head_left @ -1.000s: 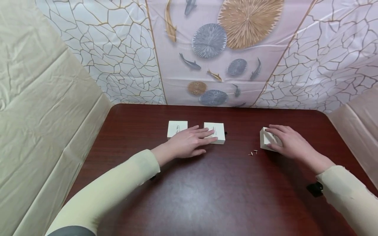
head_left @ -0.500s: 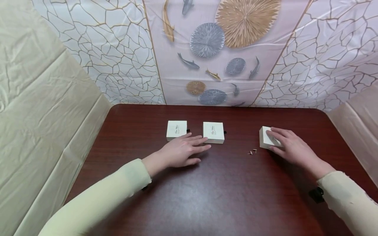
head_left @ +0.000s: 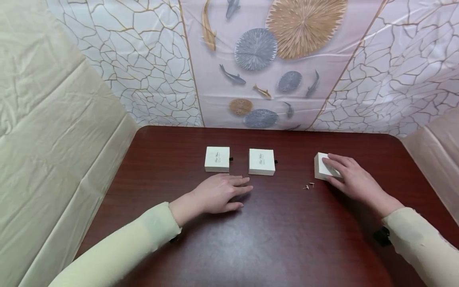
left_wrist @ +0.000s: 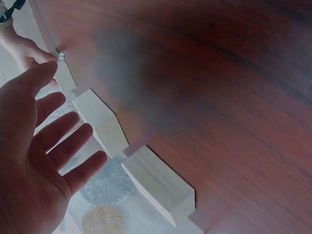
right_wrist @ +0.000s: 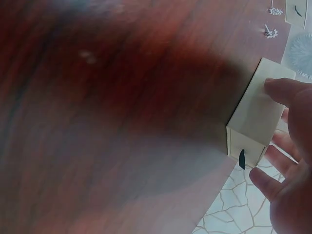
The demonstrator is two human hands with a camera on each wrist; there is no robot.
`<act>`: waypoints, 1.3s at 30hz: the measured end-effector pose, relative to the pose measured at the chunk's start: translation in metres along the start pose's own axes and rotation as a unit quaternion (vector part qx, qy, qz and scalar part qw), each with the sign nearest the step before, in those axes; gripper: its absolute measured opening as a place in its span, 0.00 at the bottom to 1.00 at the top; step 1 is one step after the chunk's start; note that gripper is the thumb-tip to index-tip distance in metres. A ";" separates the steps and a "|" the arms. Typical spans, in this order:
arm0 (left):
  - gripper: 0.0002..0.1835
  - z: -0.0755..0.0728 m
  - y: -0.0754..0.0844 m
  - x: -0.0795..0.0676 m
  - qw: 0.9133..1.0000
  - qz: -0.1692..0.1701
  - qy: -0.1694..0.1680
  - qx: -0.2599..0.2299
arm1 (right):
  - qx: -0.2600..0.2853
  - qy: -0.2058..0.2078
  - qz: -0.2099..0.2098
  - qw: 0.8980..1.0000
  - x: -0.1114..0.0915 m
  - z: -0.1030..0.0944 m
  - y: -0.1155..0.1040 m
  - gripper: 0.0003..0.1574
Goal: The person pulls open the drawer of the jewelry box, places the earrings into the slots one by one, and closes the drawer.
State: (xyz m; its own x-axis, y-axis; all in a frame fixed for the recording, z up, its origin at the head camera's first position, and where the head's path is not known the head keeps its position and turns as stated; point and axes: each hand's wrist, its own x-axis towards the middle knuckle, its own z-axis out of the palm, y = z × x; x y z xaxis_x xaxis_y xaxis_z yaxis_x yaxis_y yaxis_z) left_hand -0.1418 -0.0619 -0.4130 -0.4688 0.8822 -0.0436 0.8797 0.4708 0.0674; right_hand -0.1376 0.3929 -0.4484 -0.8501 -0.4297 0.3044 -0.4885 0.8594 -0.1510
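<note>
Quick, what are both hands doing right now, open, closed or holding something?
Left hand: open, holding nothing.
Right hand: holding the rightmost white box, thumb against its side.

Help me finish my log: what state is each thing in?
Left box: closed, flat on the table
Middle box: closed, flat on the table
Right box: closed, gripped
Two small studs: lying loose on the table
Left hand: holding nothing
Right hand: gripping the right box
</note>
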 end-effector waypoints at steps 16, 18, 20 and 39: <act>0.29 0.007 0.009 -0.002 1.000 -0.006 -0.007 0.000 | 0.016 -0.018 -0.012 1.000 0.029 0.011 -0.019 0.39; 0.29 0.007 0.010 -0.002 1.000 -0.007 -0.006 0.002 | 0.018 -0.020 -0.014 1.000 0.031 0.012 -0.021 0.39; 0.29 0.008 0.010 -0.003 1.000 -0.007 -0.005 0.003 | 0.019 -0.021 -0.016 0.999 0.033 0.013 -0.023 0.39; 0.28 0.010 0.017 0.002 1.000 0.001 -0.005 0.006 | 0.027 -0.026 -0.038 0.999 0.047 0.018 -0.041 0.38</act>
State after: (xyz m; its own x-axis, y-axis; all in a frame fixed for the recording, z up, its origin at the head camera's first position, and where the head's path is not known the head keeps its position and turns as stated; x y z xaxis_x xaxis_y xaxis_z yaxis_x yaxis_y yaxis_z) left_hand -0.1272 -0.0527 -0.4218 -0.4664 0.8829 -0.0539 0.8815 0.4690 0.0551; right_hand -0.1610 0.3325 -0.4449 -0.8182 -0.5091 0.2672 -0.5615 0.8075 -0.1808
